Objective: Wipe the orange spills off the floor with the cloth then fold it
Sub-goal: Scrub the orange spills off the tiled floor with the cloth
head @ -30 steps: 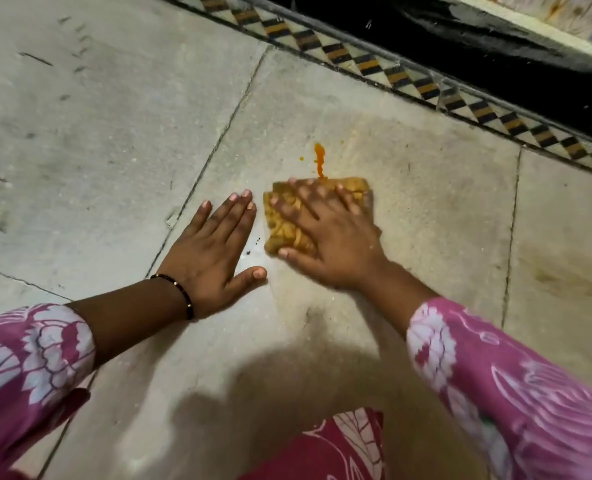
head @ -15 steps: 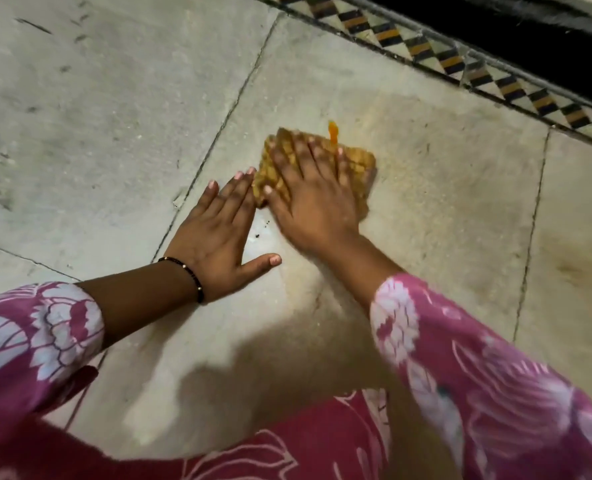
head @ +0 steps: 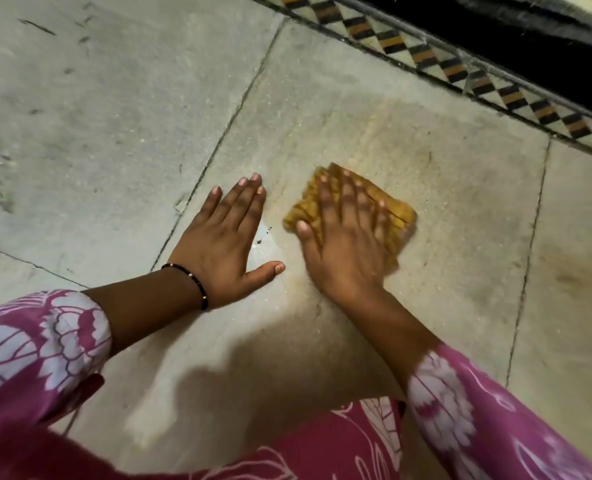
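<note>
Here my right hand [head: 348,237] lies flat on the folded yellow waffle-weave cloth [head: 396,216], fingers straight and spread, pressing it down onto the stone floor slab [head: 460,220]. The cloth sits just to the right of my left hand [head: 225,247], apart from it. That left hand rests palm-down on the same slab, fingers straight, thumb stretched toward the cloth, holding nothing. A dark beaded bracelet [head: 197,284] circles its wrist. Beyond the cloth runs the checkered tile border [head: 488,88].
</note>
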Tool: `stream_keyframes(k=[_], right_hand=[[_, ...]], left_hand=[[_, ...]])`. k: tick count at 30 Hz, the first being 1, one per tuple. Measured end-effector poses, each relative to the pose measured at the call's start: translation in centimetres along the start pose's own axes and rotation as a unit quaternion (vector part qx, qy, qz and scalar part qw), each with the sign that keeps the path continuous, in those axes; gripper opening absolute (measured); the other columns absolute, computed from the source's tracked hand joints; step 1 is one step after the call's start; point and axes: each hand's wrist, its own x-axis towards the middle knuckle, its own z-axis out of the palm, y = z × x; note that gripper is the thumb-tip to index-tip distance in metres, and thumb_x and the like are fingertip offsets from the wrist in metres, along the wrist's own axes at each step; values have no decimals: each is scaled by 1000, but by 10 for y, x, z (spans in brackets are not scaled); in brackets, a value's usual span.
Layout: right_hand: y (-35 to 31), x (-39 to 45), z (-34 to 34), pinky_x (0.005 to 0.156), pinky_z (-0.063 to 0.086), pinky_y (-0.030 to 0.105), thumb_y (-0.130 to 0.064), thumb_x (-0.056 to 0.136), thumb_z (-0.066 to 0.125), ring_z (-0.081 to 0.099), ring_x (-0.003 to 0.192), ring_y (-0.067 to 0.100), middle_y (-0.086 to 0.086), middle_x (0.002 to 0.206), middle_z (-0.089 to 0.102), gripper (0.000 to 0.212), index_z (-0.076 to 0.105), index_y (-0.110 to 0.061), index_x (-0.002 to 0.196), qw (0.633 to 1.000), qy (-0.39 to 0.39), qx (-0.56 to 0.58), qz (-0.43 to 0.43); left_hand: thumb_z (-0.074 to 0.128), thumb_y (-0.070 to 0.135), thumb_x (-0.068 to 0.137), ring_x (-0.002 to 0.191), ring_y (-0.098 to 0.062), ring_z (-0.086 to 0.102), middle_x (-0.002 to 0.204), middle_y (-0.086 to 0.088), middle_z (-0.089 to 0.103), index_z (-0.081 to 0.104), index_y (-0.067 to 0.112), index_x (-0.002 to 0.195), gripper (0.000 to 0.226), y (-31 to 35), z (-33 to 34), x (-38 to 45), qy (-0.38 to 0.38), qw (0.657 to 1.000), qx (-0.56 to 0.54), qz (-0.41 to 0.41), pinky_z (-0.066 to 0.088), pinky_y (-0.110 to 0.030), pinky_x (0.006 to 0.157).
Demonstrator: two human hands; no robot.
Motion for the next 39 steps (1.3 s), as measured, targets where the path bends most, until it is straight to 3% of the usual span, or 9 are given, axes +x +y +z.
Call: stream_keyframes(k=[3, 6, 10, 13, 18, 21, 29, 33, 39], right_hand=[[-12, 70, -6, 115, -1, 49, -59, 94, 21, 3, 145, 26, 6, 160, 4, 68, 3, -26, 151, 999, 13, 5, -29], [39, 124, -20, 115, 4, 50, -66, 91, 20, 4, 145, 28, 6, 160, 3, 74, 2, -26, 151, 998, 1, 25, 60], [123, 75, -31, 115, 7, 50, -71, 88, 17, 7, 145, 28, 8, 159, 6, 78, 2, -28, 151, 979, 51, 41, 192], [105, 13, -18, 114, 8, 52, -65, 90, 19, 7, 144, 31, 13, 158, 8, 77, 3, -21, 152, 967, 38, 20, 251], [6, 15, 0, 113, 5, 53, -62, 91, 25, 5, 144, 32, 14, 158, 8, 78, 3, -17, 151, 994, 19, 24, 109], [23, 73, -13, 114, 4, 49, -71, 87, 22, 4, 145, 28, 8, 159, 5, 81, 2, -26, 151, 999, 17, 12, 31], [115, -8, -16, 114, 8, 54, -72, 86, 10, 7, 145, 28, 7, 160, 5, 79, -3, -28, 151, 985, 38, 3, 166], [42, -72, 3, 113, 6, 53, -67, 86, 18, 10, 143, 30, 12, 157, 15, 78, 2, -26, 151, 994, 1, -3, 108], [29, 47, -8, 114, 3, 48, -68, 89, 22, 5, 145, 24, 3, 160, 4, 72, 0, -36, 150, 999, 6, -29, -22]], left_hand=[[21, 73, 84, 146, -20, -4, 158, -10, -4, 2, 5, 149, 96, -2, 1, 0, 2, 1000, 2, 5, 0, -42, 118], [21, 73, 84, 146, -20, -3, 158, -9, -2, 3, 6, 149, 96, -3, 1, -1, -2, 1000, -3, 6, -1, -41, 118], [22, 73, 83, 146, -20, -4, 158, -9, -3, 2, 6, 150, 96, -2, 0, -1, -7, 1000, -13, 1, 0, -43, 118], [22, 73, 83, 146, -20, -5, 158, -9, -4, 1, 6, 150, 97, -1, 0, 0, -6, 1000, -17, -3, 1, -44, 118], [21, 72, 83, 146, -19, -5, 158, -8, -5, 1, 6, 150, 96, 0, 1, -1, -1, 1000, -12, -1, 2, -44, 118], [22, 72, 83, 146, -19, -5, 158, -8, -5, 0, 7, 150, 95, -3, 2, -1, 5, 1000, -8, 4, 1, -43, 118], [24, 73, 83, 146, -20, -2, 159, -9, 0, 5, 6, 150, 96, -2, 1, 0, 6, 1000, -21, 4, 3, -43, 118], [30, 69, 84, 146, -19, 0, 158, -10, 5, 9, 6, 149, 93, -5, -1, -3, 27, 998, -57, 19, 2, -41, 118], [45, 53, 86, 146, -21, 3, 158, -12, 8, 13, 3, 148, 86, -9, -4, -8, 94, 981, -170, 11, 8, -41, 119]])
